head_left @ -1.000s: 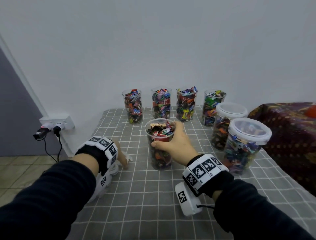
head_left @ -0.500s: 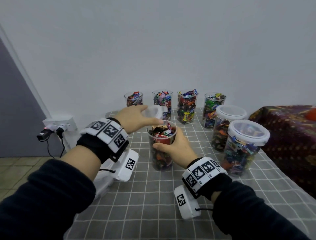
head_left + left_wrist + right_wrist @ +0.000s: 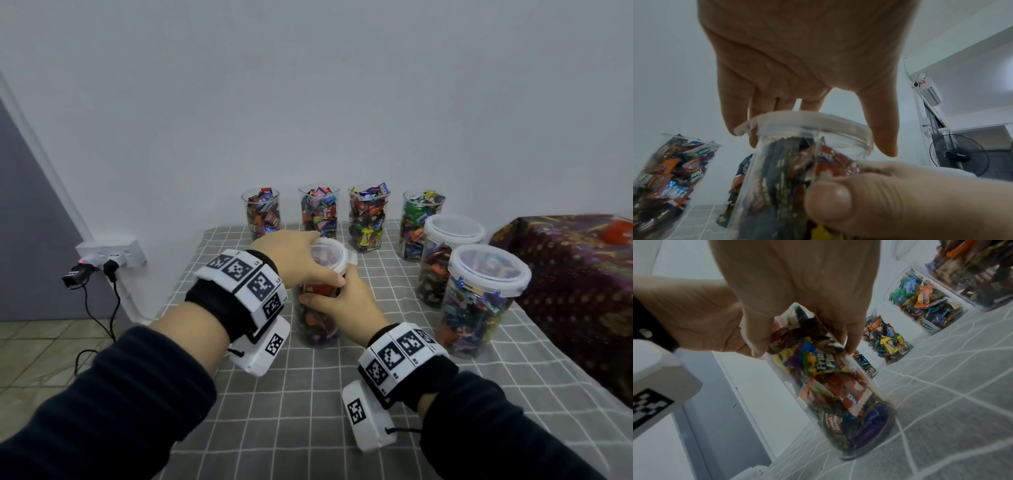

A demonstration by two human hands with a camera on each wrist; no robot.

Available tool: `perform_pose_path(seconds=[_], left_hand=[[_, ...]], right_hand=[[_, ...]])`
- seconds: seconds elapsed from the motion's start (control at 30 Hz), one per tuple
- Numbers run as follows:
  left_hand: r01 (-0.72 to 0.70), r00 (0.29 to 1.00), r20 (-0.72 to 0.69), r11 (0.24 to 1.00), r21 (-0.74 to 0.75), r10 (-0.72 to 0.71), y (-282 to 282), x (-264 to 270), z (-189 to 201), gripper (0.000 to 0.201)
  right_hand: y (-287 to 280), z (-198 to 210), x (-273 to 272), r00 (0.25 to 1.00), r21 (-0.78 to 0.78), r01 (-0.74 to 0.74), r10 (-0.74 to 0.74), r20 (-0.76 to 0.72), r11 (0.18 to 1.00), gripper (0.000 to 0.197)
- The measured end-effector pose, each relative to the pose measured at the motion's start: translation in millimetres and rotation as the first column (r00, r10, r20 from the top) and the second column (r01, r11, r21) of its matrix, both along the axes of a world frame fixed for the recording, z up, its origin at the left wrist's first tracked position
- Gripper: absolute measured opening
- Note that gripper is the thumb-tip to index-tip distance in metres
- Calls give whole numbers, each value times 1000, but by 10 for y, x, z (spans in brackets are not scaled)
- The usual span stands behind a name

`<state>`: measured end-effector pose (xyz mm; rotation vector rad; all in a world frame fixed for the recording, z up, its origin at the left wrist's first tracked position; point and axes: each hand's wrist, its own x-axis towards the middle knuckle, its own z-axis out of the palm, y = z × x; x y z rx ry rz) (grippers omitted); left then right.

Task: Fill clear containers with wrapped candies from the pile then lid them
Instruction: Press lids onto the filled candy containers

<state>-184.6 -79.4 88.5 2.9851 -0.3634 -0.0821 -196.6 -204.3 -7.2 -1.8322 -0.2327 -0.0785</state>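
Observation:
A clear container full of wrapped candies stands on the checked cloth near the table's middle. My right hand grips its side just under the rim; the right wrist view shows the fingers wrapped round the container. A white translucent lid sits on its mouth, and my left hand holds that lid from above with fingers and thumb curled over its edge. In the left wrist view the lid lies across the rim, my left thumb hangs down its right side, and the right thumb presses the wall below.
Several open candy-filled containers line the wall at the back. Two lidded ones stand to the right. A patterned dark cloth covers something at the far right. A wall socket with plugs is beyond the table's left edge.
My left hand rose from the cloth at the left with a lid, carried it right and set it on the container's mouth. The right hand kept its grip on the container.

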Motion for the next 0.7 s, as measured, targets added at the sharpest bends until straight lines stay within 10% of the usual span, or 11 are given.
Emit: perform_pose_path(seconds=[0.17,0.4,0.7], left_hand=[[-20,1000,-16,999,34,20,-62,15,16,86],[-40,998,38,997,-62,43,-30,-27,-92,83],[-55,992,92,941,-333,90,32,-44,-275,85]], right_hand=[[-14,16,-4,1000,26,-7,7,4,1000,56],[74,-107,-31,991,73,130,-132,26,989,127],[59,-53,-91,976,-10,152,-149,156,988,72]])
